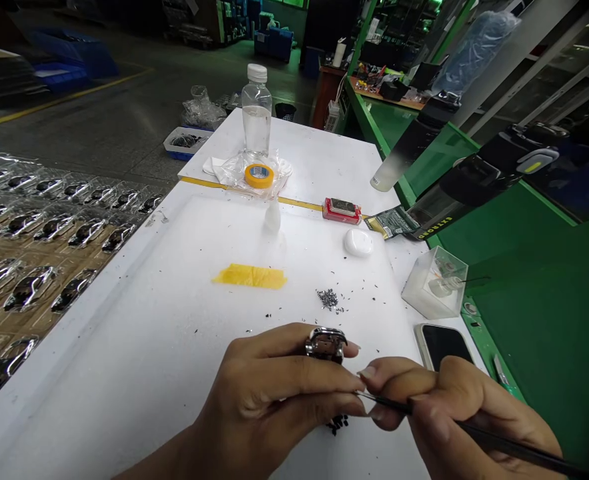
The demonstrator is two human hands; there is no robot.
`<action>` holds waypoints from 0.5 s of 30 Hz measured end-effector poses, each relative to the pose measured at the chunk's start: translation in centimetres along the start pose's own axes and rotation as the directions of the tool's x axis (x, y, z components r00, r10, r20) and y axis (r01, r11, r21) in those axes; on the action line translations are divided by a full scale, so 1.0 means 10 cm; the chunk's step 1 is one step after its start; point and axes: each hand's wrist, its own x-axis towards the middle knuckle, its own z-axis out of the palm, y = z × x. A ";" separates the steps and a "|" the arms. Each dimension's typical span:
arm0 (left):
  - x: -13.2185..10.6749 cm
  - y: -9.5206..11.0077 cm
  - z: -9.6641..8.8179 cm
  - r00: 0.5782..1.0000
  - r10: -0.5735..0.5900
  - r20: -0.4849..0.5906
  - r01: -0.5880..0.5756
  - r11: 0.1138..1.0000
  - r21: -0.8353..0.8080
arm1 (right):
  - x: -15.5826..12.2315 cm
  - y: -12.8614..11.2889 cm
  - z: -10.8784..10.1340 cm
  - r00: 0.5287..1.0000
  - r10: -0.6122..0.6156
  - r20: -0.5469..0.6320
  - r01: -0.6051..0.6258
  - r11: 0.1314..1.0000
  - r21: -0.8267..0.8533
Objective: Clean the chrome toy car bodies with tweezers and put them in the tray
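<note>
My left hand (274, 393) is closed around a small chrome-rimmed dark part (326, 341), which sticks up above its fingers. In my right hand (454, 407) is a thin black tool with a fine pale tip (394, 404); its kind cannot be made out. The tip reaches the left thumb and forefinger, and the fingertips of both hands nearly meet there. Whether a tiny piece sits at the tip is hidden. Below the left fingers lies a pile of small black pieces (338, 424), partly covered. Farther up the table is a heap of tiny shiny dark bits (328, 299).
Yellow tape (250, 276) is stuck to the white tabletop (139, 320). Beyond stand a water bottle (257, 113) and a tape roll (259, 176). At right are a white case (358, 243), a clear box (434, 283) and a phone (445, 345). Packed trays (39, 233) lie at left.
</note>
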 end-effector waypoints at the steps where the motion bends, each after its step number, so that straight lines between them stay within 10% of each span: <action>1: 0.00 0.01 0.01 0.998 0.053 -0.040 -0.050 0.997 0.067 | 0.02 0.00 -0.01 0.999 0.045 0.014 -0.046 0.998 0.032; 6: -0.01 0.05 0.03 0.946 0.303 -0.120 -0.232 0.885 0.405 | 0.05 -0.05 0.03 0.974 0.227 0.026 -0.228 0.956 0.184; 15: -0.05 0.03 0.00 0.951 0.300 -0.072 -0.245 0.876 0.415 | 0.02 -0.01 0.06 0.974 0.220 0.044 -0.224 0.959 0.175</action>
